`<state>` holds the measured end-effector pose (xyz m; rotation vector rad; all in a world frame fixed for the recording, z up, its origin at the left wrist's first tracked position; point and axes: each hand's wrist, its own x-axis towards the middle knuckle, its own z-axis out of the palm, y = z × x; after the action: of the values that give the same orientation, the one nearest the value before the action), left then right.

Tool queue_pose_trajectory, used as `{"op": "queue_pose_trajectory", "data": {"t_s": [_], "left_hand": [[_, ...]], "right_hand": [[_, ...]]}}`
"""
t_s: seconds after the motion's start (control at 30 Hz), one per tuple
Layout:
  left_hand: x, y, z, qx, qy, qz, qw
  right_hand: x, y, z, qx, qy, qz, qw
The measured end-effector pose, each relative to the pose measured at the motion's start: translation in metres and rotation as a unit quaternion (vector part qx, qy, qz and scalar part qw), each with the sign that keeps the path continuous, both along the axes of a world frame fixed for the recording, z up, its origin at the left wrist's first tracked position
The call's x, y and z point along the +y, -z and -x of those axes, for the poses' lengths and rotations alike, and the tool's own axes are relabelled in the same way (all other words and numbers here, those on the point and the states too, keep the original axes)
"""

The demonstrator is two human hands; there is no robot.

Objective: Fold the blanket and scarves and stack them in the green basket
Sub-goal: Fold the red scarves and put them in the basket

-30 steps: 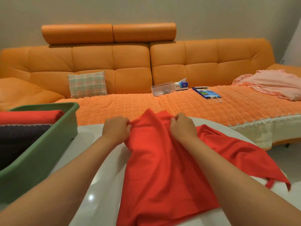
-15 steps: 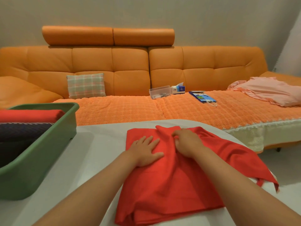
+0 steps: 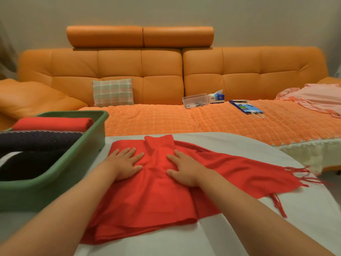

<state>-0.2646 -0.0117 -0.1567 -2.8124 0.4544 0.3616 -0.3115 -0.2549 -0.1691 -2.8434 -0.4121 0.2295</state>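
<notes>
We pressed left hand (image 3: 125,163) and right hand (image 3: 184,169) flat on the scarf (image 3: 147,200), palms down, gripping nothing. Scarf lay mid table (image 3: 239,145), fringe (image 3: 299,174) toward right edge; basket (image 3: 55,183) at left edge. We judged: smooth outward, square edges before next fold.

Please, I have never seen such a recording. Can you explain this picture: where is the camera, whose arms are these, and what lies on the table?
No machine here: a person wears a camera on the head, looking forward and down, so you see their own arms. The left hand and right hand lie flat, fingers straight, on a red scarf on the white table; nothing is gripped. At the left stands a green basket holding a folded red cloth and dark folded cloths. Behind is an orange sofa with a pink cloth on it.
</notes>
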Motion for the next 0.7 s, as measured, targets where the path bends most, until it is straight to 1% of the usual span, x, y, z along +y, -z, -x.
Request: {"op": "queue_pose_trajectory", "data": {"t_s": [0.1,0.17,0.23,0.27,0.3,0.4,0.47,0.53,0.57,0.63,0.7], "left_hand": [[0.011,-0.012,0.002,0.008,-0.042,-0.002,0.999],[0.004,-0.016,0.007,-0.048,-0.037,0.031,0.998],[-0.011,-0.016,0.014,-0.126,-0.009,0.08,0.989],[-0.022,-0.017,0.018,-0.15,0.009,0.105,0.983],[-0.034,-0.017,0.02,-0.163,0.029,0.132,0.977],[-0.074,-0.016,0.032,-0.183,0.109,0.225,0.951],[-0.105,-0.017,0.044,-0.175,0.171,0.292,0.925],[-0.136,-0.016,0.061,-0.126,0.217,0.347,0.904],[-0.15,-0.016,0.07,-0.098,0.231,0.358,0.899],[-0.174,-0.01,0.085,-0.067,0.251,0.342,0.903],[-0.192,-0.001,0.096,-0.076,0.277,0.303,0.909]], "right_hand": [[0.019,0.001,0.005,-0.001,-0.022,-0.03,0.999],[0.022,-0.001,0.009,-0.025,-0.016,-0.08,0.996],[0.011,-0.006,0.011,-0.089,0.012,-0.112,0.99],[0.0,-0.01,0.011,-0.115,0.033,-0.113,0.986],[-0.014,-0.014,0.012,-0.127,0.058,-0.108,0.984],[-0.061,-0.024,0.023,-0.122,0.118,-0.075,0.983],[-0.092,-0.027,0.036,-0.103,0.14,-0.06,0.983],[-0.117,-0.03,0.05,-0.062,0.144,-0.045,0.987],[-0.128,-0.03,0.057,-0.032,0.138,-0.031,0.989],[-0.146,-0.032,0.072,0.041,0.129,0.018,0.991],[-0.162,-0.028,0.083,0.083,0.124,0.076,0.986]]}}
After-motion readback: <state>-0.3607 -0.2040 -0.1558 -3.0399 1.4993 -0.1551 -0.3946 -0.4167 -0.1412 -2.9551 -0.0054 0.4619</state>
